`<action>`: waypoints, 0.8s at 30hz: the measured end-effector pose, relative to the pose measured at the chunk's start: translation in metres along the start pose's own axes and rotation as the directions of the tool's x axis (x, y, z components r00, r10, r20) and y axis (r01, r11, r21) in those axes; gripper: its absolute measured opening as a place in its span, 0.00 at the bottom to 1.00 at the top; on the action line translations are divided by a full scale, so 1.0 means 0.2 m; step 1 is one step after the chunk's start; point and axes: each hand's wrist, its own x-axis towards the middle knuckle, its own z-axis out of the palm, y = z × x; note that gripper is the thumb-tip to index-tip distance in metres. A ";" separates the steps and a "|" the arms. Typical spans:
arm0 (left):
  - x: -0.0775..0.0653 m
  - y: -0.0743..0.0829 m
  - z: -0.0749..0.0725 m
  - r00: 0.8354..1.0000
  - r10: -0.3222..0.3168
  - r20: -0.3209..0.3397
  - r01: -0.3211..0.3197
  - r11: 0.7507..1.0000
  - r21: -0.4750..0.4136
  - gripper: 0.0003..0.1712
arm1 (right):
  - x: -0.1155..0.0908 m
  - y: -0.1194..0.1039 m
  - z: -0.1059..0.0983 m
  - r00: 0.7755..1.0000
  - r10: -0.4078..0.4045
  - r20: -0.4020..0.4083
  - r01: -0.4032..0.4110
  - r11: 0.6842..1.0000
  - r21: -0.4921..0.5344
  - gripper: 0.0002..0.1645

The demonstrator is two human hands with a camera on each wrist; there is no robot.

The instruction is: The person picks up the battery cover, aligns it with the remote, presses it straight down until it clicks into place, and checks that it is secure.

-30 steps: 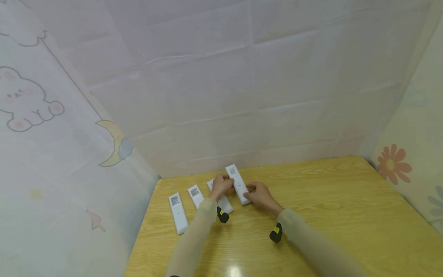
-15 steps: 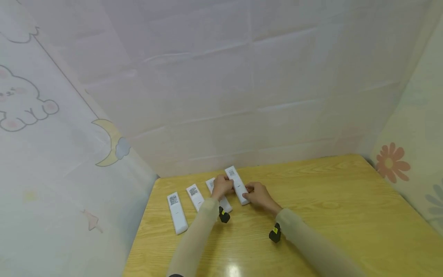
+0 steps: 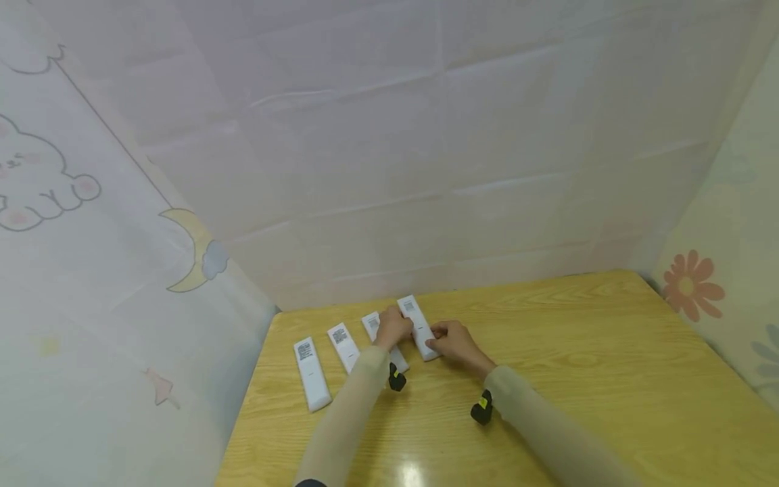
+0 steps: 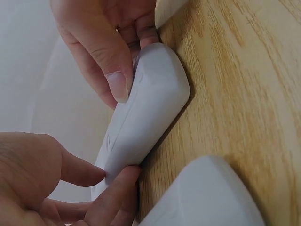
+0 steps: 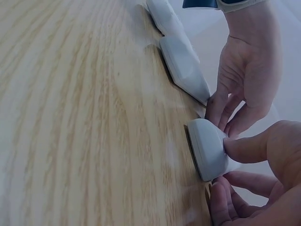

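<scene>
Both hands are at the rightmost of several slim white remote controls, which lie label side up in a fanned row. That remote control (image 3: 418, 327) has a printed code at its far end and a small notch mid-length. My left hand (image 3: 393, 327) pinches its left edge between thumb and finger, as the left wrist view shows at the thumb (image 4: 80, 169). From the right, my right hand (image 3: 456, 343) grips the near end, thumb (image 5: 244, 149) against the casing and fingers curled along the side. The neighbouring remote control (image 3: 398, 360) is partly hidden under my left hand.
Two further remote controls, one in the middle (image 3: 343, 343) and one at the far left (image 3: 313, 379), lie on the wooden table (image 3: 578, 379). A pale wall sheet (image 3: 365, 169) rises right behind the table's back edge. Printed side sheets flank the table.
The held remote control's far end has come slightly down and nearer. My left hand has shifted a little right along with it; my right hand stays nearly still. The head view drifted slightly.
</scene>
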 end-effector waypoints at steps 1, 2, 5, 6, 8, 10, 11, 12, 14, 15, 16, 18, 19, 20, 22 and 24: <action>0.00 0.00 0.00 1.000 0.001 -0.001 -0.001 1.000 0.014 0.11 | 0.00 0.00 0.00 1.000 0.000 0.002 0.000 1.000 0.003 0.24; -0.01 0.00 0.00 1.000 0.000 -0.001 0.000 1.000 0.024 0.11 | 0.00 0.00 0.01 1.000 0.000 0.005 0.000 1.000 0.007 0.24; -0.02 0.01 -0.01 1.000 -0.008 -0.001 0.008 0.999 0.033 0.10 | 0.00 -0.01 0.02 1.000 -0.001 0.015 0.001 1.000 0.018 0.24; -0.03 0.02 -0.02 1.000 -0.022 0.008 0.022 0.999 0.030 0.10 | 0.00 -0.01 0.02 1.000 -0.002 0.017 0.002 1.000 0.014 0.24; -0.03 0.02 -0.02 0.999 -0.033 0.017 0.032 0.999 0.038 0.07 | 0.00 -0.01 0.02 1.000 0.010 0.017 -0.010 1.000 0.017 0.25; -0.03 0.02 -0.01 0.999 -0.025 0.020 0.024 0.999 0.044 0.04 | -0.01 -0.01 0.02 1.000 0.019 0.017 -0.019 1.000 0.012 0.25; -0.02 0.01 -0.01 1.000 -0.020 0.020 0.019 0.999 0.051 0.03 | -0.01 -0.01 0.02 1.000 0.021 0.017 -0.022 1.000 0.010 0.25; -0.02 0.01 -0.01 1.000 -0.014 0.024 0.012 0.998 0.057 0.01 | -0.01 -0.01 0.02 1.000 0.024 0.019 -0.024 1.000 0.009 0.25; -0.01 -0.01 0.00 1.000 0.009 0.023 -0.011 0.998 0.067 0.01 | -0.01 -0.02 0.02 1.000 0.021 0.023 -0.021 1.000 0.005 0.24; -0.01 -0.02 -0.01 0.999 0.023 0.026 -0.025 0.998 0.058 0.02 | -0.01 -0.02 0.02 1.000 0.012 0.027 -0.012 1.000 -0.003 0.24; 0.00 -0.03 -0.01 0.999 0.031 0.031 -0.033 0.997 0.063 0.03 | 0.00 -0.02 0.02 0.999 0.003 0.032 -0.002 1.000 -0.009 0.24; 0.01 -0.05 -0.01 0.998 0.049 0.044 -0.052 0.996 0.070 0.07 | 0.00 -0.02 0.03 0.999 -0.015 0.042 0.015 1.000 -0.020 0.23; 0.00 -0.05 -0.02 0.997 0.055 0.056 -0.059 0.996 0.072 0.09 | 0.00 -0.02 0.02 0.999 -0.023 0.043 0.024 0.999 -0.028 0.23; -0.01 -0.05 -0.03 0.996 0.058 0.070 -0.063 0.995 0.079 0.10 | 0.00 -0.02 0.02 0.998 -0.033 0.045 0.035 0.999 -0.033 0.23; -0.04 -0.02 -0.06 0.993 0.053 0.102 -0.063 0.994 0.092 0.12 | 0.00 -0.03 0.01 0.998 -0.045 0.048 0.047 0.998 -0.037 0.23; -0.05 -0.01 -0.07 0.991 0.066 0.120 -0.080 0.990 0.116 0.14 | -0.01 -0.03 -0.01 0.997 -0.053 0.054 0.055 0.998 -0.035 0.24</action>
